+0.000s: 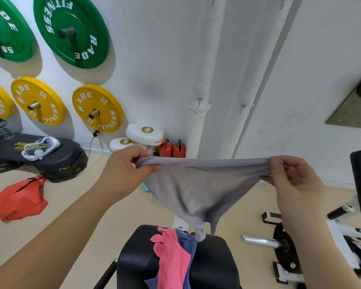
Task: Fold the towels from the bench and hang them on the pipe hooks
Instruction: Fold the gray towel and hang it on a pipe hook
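A grey soft-cloth towel (pixel 196 190) hangs in the air above the near end of a black padded bench (pixel 138 257), its top edge pulled taut between the two hands and the rest sagging down to a point. The left hand (pixel 127 165) pinches one top corner between thumb and curled fingers, and the right hand (pixel 290 180) pinches the other corner the same way. The towel's lowest tip overlaps the bench top in this view; whether it touches anything there cannot be told. On the bench lie a pink cloth towel (pixel 171 259) and, partly under it, a blue cloth towel (pixel 189 247), both draped over the pad's edge toward the camera. Behind the grey towel two white wrapped vertical pipes (pixel 204 69) run up the white wall, each with a small metal hook (pixel 199 101) on it, and both hooks are bare. At the foot of the pipes stand two red fire extinguishers (pixel 172 149), beside white oval boxing pads (pixel 145 134). Round green weight plates (pixel 71 30) and yellow weight plates (pixel 97 108) hang on wall pegs to the left, above a stack of black step platforms (pixel 50 155). A crumpled orange-red fabric bag (pixel 19 199) lies on the beige floor near the stack.
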### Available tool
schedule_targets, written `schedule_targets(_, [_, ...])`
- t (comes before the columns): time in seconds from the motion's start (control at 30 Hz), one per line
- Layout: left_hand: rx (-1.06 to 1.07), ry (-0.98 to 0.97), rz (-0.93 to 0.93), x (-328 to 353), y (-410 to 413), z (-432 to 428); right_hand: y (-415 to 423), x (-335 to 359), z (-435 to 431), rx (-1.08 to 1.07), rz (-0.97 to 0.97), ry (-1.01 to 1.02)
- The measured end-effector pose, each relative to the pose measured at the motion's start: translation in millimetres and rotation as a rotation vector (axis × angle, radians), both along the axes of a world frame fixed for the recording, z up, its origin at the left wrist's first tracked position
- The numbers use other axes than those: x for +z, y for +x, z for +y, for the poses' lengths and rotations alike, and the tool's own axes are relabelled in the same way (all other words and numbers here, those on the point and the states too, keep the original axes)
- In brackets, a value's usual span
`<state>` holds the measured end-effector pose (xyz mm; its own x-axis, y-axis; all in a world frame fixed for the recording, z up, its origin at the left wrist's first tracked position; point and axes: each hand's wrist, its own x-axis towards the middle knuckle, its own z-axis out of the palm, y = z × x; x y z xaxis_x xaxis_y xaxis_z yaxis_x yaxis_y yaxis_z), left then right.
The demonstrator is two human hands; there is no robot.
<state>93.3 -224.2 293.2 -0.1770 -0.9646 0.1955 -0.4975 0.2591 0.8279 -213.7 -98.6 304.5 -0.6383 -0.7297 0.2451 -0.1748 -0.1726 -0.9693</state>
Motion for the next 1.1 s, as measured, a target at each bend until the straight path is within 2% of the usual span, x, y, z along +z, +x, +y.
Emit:
schedule_targets(0.13, [0.015,0.152,0.025,-33,20,18,16,-48,29,0.021,-0.041,0.147])
schedule_targets(0.27, [0.011,0.191,0.005,-62,37,35,32,-78,54,-0.001,-0.106,0.239])
schedule_targets(0.37, [-0.052,0.215,-0.076,-68,45,32,38,-81,58,-0.02,-0.116,0.272])
schedule_targets(0.47, [-0.134,0.132,-0.155,-52,44,24,41,-68,52,-0.012,-0.128,0.246])
schedule_targets(0.6, [-0.116,0.003,-0.114,-14,43,27,39,-41,64,-0.006,-0.115,0.147])
schedule_targets(0.7, [-0.064,0.07,-0.115,-16,52,63,42,-44,95,0.061,-0.089,0.162])
schedule_targets(0.9, [-0.007,0.188,-0.249,-67,83,175,42,-92,176,0.259,-0.046,0.454])
schedule_targets(1.1, [-0.056,0.31,-0.277,-95,104,264,47,-111,245,0.406,0.096,0.606])
